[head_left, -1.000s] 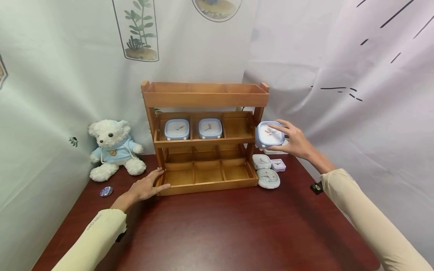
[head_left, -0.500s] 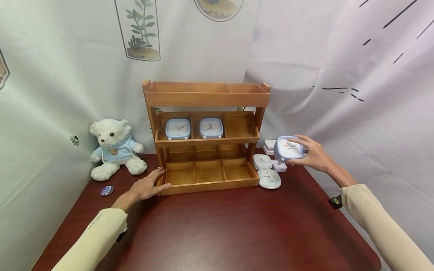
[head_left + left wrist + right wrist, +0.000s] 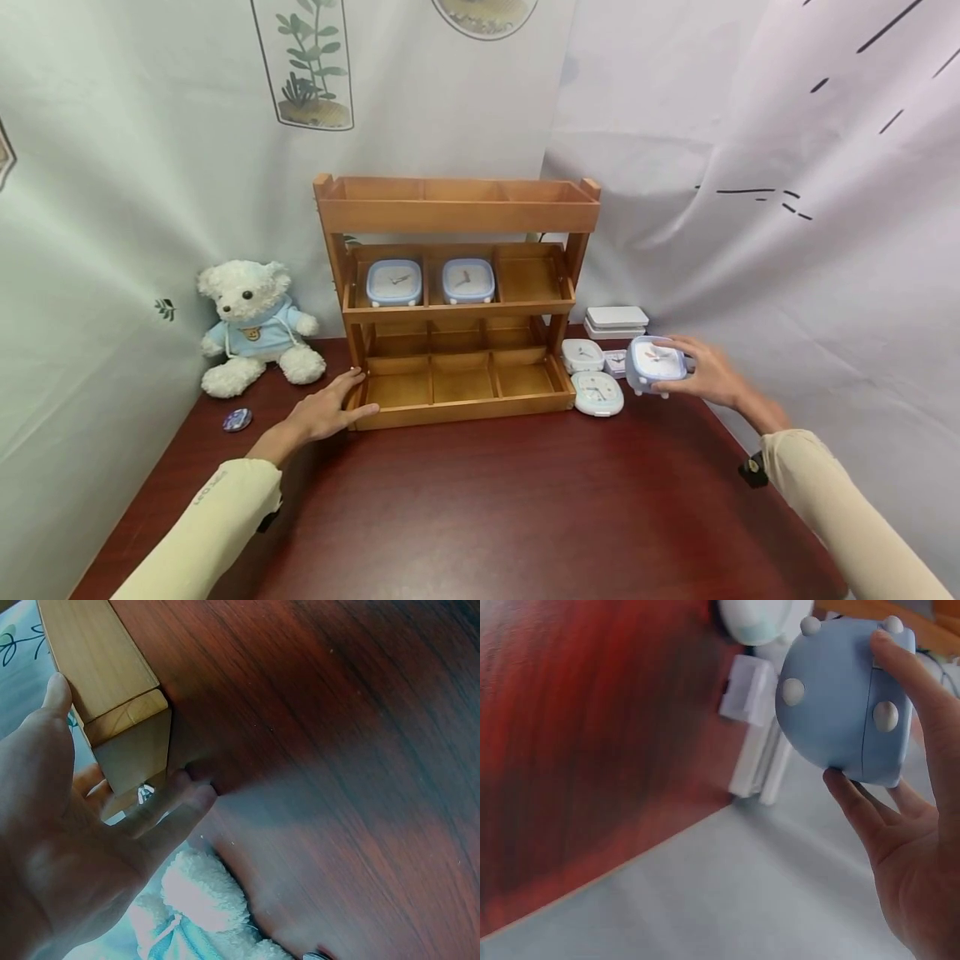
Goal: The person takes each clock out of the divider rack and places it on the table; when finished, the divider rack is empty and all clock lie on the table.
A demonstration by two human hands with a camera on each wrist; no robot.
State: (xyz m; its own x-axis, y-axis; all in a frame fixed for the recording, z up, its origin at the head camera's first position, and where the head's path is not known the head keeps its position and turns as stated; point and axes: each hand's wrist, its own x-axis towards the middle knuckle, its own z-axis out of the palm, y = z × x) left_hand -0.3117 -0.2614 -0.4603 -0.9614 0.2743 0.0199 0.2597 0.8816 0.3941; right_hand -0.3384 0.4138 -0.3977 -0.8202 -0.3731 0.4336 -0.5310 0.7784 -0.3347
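My right hand point(image 3: 711, 372) holds a blue alarm clock point(image 3: 654, 363) by its sides, above the right part of the table. In the right wrist view the clock's blue back point(image 3: 832, 697) with white round feet shows, thumb on one side and fingers on the other. My left hand point(image 3: 321, 412) rests at the lower left corner of a wooden three-tier rack point(image 3: 457, 218), fingers extended and thumb apart. In the left wrist view the rack's corner point(image 3: 135, 746) lies between thumb and fingers. Two blue clocks, a left one point(image 3: 394, 283) and a middle one point(image 3: 468, 282), sit in the middle tier.
Right of the rack lie a white clock point(image 3: 582, 356), a pale green clock point(image 3: 597, 394), a small lilac clock point(image 3: 616, 362) and stacked white boxes point(image 3: 617, 321). A white teddy bear point(image 3: 251, 325) sits at left, near a round purple-blue tin point(image 3: 237, 419).
My right hand has carried the blue clock away from the rack's middle tier, rightward and down toward the table. The white boxes have come into fuller view. My left hand stays put.
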